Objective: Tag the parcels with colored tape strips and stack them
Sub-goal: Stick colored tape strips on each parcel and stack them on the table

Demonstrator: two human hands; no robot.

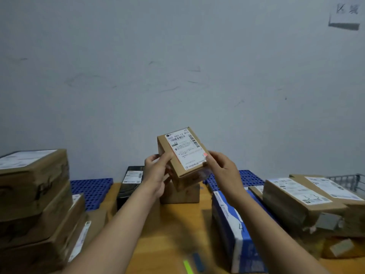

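I hold a small brown cardboard parcel up above the wooden table, tilted, with its white shipping label facing me. My left hand grips its left edge, thumb on the label side. My right hand pinches its right edge, where a small pink-red tape piece sits at the label's corner. A yellow-green tape strip and a blue tape strip lie on the table near the front edge.
A stack of brown boxes fills the left. A black parcel and a brown box stand behind my hands. A blue-and-white box and labelled brown parcels lie on the right. Blue perforated pallets line the wall.
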